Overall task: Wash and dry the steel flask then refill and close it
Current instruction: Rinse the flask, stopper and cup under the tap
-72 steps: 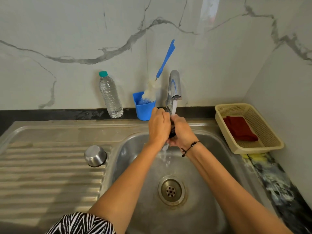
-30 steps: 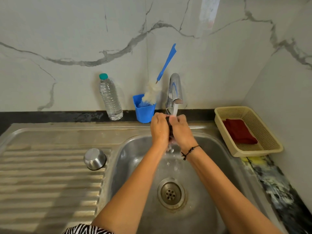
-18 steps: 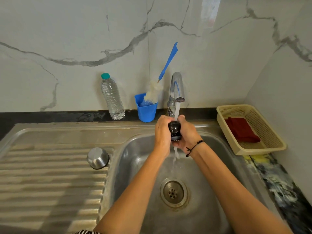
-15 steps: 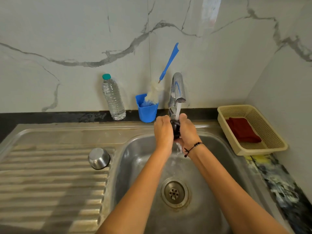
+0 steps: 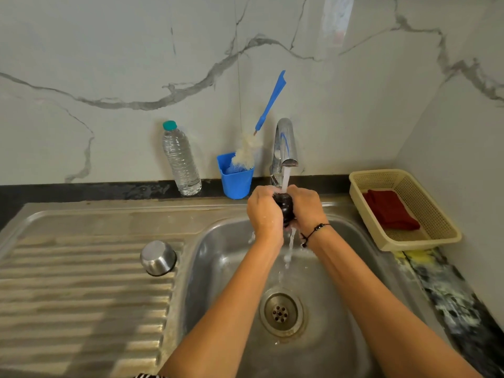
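Both hands up under the curved chrome tap [image 5: 283, 143], stream running. Left hand [image 5: 264, 211] and right hand [image 5: 306, 207] with fingers closed around a small dark ribbed stopper [image 5: 284, 207], likely the flask's plug, held above the back edge of the steel sink basin [image 5: 218, 268]. Water spilling off below the wrists. Rounded steel flask piece [image 5: 158, 257] parked upside down on the ribbed draining board [image 5: 81, 296], near the basin's left rim. Risk from here: wet, slick fingers losing the stopper into the basin; splash reaching the dark red cloth [image 5: 390, 210] in the cream plastic basket [image 5: 441, 233] at the right edge.
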